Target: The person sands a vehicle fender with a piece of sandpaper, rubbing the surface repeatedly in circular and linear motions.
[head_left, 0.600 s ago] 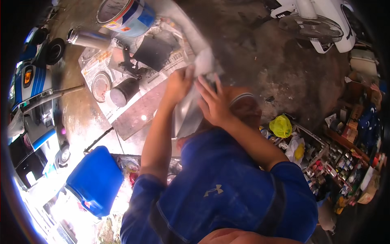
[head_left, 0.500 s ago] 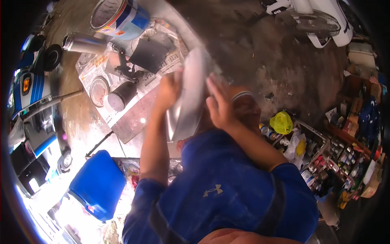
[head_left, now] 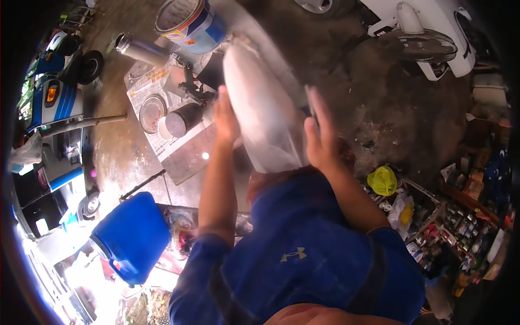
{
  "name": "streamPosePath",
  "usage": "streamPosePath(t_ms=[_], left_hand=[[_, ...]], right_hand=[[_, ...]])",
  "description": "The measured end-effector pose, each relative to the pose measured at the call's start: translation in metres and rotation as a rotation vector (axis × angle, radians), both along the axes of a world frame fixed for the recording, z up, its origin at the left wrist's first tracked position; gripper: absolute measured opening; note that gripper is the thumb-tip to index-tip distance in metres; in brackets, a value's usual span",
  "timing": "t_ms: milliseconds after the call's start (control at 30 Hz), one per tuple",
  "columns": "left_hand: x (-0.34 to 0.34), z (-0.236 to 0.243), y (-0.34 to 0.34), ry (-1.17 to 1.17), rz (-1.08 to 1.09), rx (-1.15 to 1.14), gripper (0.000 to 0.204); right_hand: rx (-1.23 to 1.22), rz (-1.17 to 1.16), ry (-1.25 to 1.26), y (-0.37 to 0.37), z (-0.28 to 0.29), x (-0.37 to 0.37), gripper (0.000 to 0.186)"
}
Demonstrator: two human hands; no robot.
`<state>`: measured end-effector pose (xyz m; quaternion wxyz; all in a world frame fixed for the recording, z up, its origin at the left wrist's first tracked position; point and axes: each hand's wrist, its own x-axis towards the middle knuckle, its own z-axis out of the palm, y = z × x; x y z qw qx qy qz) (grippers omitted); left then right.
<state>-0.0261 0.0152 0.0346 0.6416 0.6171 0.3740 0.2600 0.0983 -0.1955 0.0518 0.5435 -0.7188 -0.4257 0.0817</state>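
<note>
Pale panel between two hands

A long, pale panel [head_left: 265,103] slants across the middle of the view, its rounded end away from the person and its other end by the blue shirt [head_left: 303,227]. The left hand [head_left: 226,116] has hold of the panel's left edge, fingers close together and nearly straight. The right hand [head_left: 323,135] is just beside the panel's right edge, fingers stretched out, thumb apart. A thin grey edge runs along those fingers — too blurred to name, and I cannot tell whether they grip it or whether the hand touches the panel.

Left of the panel, newspaper [head_left: 145,85] carries a dark can [head_left: 187,118], a round lid [head_left: 153,114] and a dark tool [head_left: 190,85]. A black sheet [head_left: 211,73] is partly hidden behind the panel. Beyond the panel's far end, to its left, stands a paint tin [head_left: 208,33]. A blue jug [head_left: 135,233] is nearer the person, left of the panel — well apart from it. A fan [head_left: 425,46] and a yellow bag [head_left: 382,180] are to the panel's right.
</note>
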Motion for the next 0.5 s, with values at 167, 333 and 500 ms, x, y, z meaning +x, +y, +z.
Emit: streamPosePath(t_ms=[167,333,500], left_hand=[[0.016,-0.055,-0.032,0.114,0.057,0.037,0.079],[0.034,-0.089,-0.059,0.137,0.089,-0.046,0.072],[0.042,-0.101,-0.085,0.229,0.049,0.091,0.055]], right_hand=[[-0.203,0.059,-0.198,-0.006,-0.012,-0.003,0.051],[-0.376,0.125,-0.473,-0.008,-0.028,-0.013,0.052],[-0.438,0.145,-0.624,0.003,-0.044,-0.001,0.054]])
